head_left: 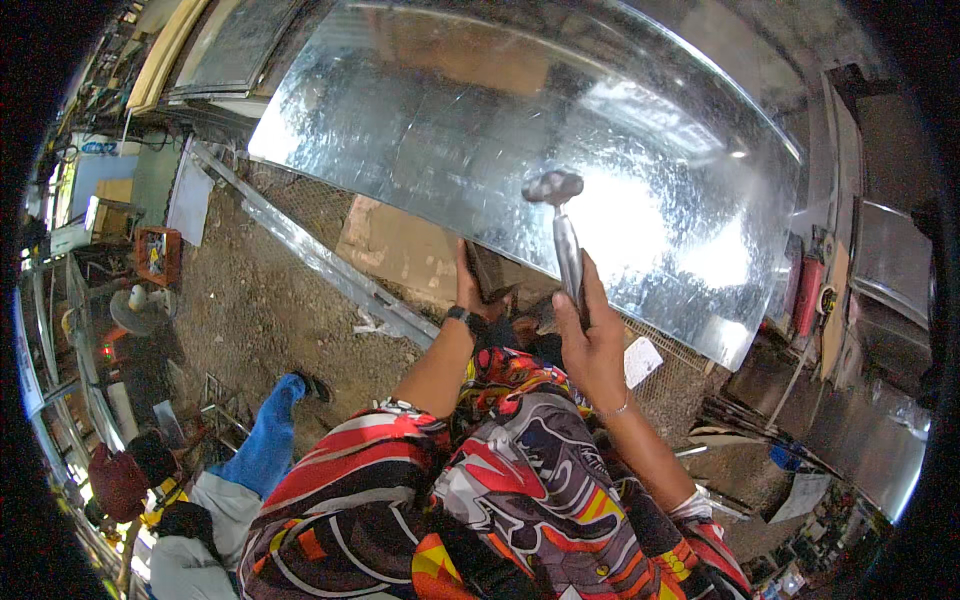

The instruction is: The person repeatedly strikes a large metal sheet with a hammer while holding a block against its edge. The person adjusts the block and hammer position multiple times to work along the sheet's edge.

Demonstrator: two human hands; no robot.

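Observation:
My right hand [592,350] is closed around the handle of a hammer [568,245], whose head is raised over a large shiny metal sheet [430,140]. At the sheet's near edge my left hand [468,285], with a dark watch on its wrist, grips a dark, flat-sided metal piece [487,272]. Its fingers run up along the piece's left side, and the lower end of the piece is partly hidden. The sheet lies flat in front of me, bright with glare on its right half.
A long metal strip [310,245] slants across the gravel floor at left. Brown cardboard [395,245] lies beneath the sheet's near edge. At lower left is a person in blue trousers [262,430]. Rods [735,425] and a red object [808,295] are at right.

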